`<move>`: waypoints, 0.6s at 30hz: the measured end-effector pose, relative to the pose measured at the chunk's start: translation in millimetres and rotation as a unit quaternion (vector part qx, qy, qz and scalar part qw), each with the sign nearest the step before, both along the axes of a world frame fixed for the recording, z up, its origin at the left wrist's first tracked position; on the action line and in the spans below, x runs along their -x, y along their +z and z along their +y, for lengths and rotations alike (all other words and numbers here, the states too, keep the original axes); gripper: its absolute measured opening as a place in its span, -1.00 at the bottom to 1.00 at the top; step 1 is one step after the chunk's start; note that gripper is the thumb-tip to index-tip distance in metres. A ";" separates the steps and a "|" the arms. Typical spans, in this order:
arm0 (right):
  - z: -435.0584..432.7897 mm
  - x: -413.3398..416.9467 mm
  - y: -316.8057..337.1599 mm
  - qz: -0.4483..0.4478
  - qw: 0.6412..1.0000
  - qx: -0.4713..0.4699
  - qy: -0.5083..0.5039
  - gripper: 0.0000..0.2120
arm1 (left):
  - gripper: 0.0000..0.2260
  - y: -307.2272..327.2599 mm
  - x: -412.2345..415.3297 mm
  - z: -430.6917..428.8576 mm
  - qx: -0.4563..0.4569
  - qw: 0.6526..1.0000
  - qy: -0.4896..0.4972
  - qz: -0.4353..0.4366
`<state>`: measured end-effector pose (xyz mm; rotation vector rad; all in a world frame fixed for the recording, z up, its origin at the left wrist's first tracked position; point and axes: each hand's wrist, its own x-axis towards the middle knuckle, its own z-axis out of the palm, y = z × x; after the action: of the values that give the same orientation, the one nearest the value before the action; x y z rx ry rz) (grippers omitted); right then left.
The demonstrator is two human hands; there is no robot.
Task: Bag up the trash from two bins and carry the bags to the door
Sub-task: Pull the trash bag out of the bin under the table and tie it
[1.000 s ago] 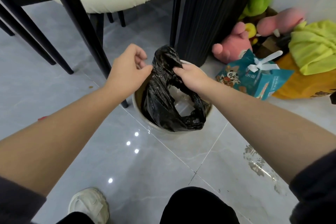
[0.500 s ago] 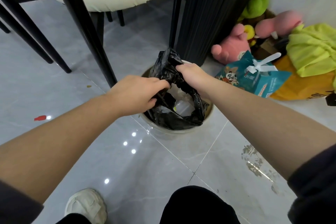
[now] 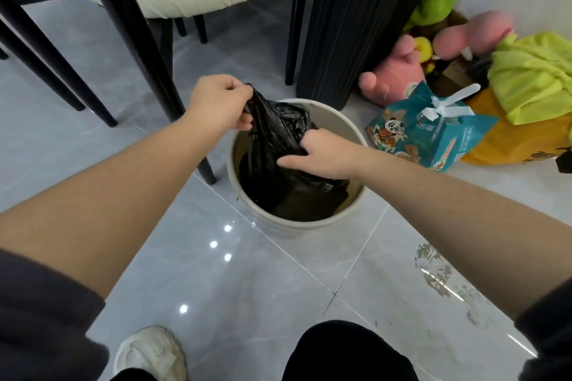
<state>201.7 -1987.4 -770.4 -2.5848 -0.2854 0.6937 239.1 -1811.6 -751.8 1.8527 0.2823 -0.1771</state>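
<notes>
On the grey tile floor, beside a chair leg: round bin with black trash bag gathered inside. Left hand pinched tight on the bag's upper edge; right hand clenched around its bunched middle.

Both grips sit on the black bag above the bin: left hand pinches the top, right hand clamps the side. Left of the left-hand grip, a black chair leg slants down and ends beside the bin wall, so that side is tight. Beyond the grips, the black ribbed column stands just behind the rim. Right of the right-hand grip, the teal gift bag lies near the bin, a narrow floor strip between. Toward the person, floor is open as far as the shoe and knee.
</notes>
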 end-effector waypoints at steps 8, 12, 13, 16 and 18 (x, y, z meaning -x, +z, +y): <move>-10.7 -19.7 -1.4 -0.034 0.986 -0.113 -0.120 -0.59 | -0.51 -42.2 30.7 3.5 -0.226 0.934 -0.274 -0.020; -7.1 -25.4 10.9 -0.040 0.986 -0.148 -0.069 -0.85 | -0.34 -55.6 29.4 -20.2 -0.179 0.926 -0.328 -0.052; -7.1 -26.7 14.4 -0.047 0.985 -0.154 -0.061 -0.82 | -0.42 -58.4 27.4 -25.7 -0.151 0.937 -0.312 -0.049; -9.8 -33.5 19.5 -0.067 0.980 -0.172 -0.071 -0.80 | -0.52 -68.6 23.8 -35.3 -0.092 0.962 -0.256 -0.035; -13.2 -40.4 20.0 -0.075 0.977 -0.180 -0.083 -0.83 | -0.51 -73.0 23.5 -37.8 -0.078 0.975 -0.208 -0.026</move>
<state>242.1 -2000.6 -750.4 -2.2828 -0.2154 0.3485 215.6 -1849.3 -824.8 2.0518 -0.1375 -0.4024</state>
